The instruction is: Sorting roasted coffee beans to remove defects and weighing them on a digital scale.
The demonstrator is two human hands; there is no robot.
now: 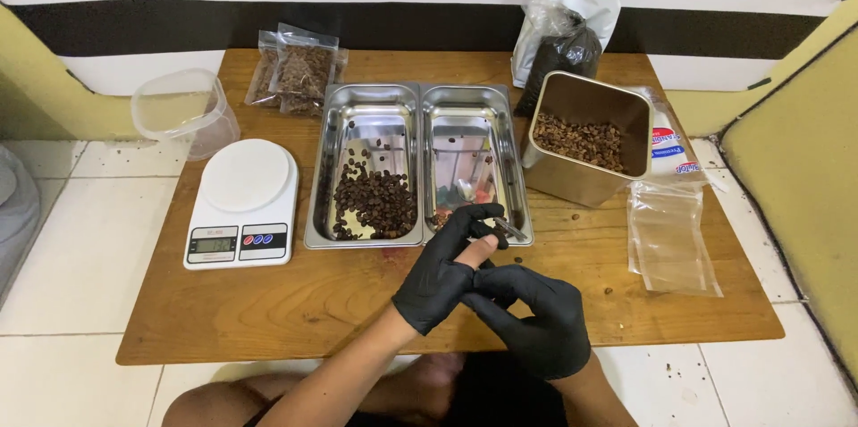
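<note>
Head view shows the left hand [444,273] in a black glove with one torn, bare finger, fingers half curled over the right shiny steel tray [521,213]. Beside it, the black-gloved right hand [534,318] pinches the left glove's edge, and whether the left hand holds the small metal piece [508,229] at its fingertips I cannot tell

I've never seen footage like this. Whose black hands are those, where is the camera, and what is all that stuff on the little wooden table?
There is no machine here: a person wears a camera on the head, so the single picture looks down at that person's own gloved hands. The left hand and right hand meet above the table's near edge; the left glove has a tear showing bare finger. The left fingers pinch something small; I cannot tell what. On the table: a white kitchen scale, two joined steel trays, the left one holding dark beans, a square metal tin partly filled with beans, clear empty pouches, filled packets and a plastic tub.
</note>
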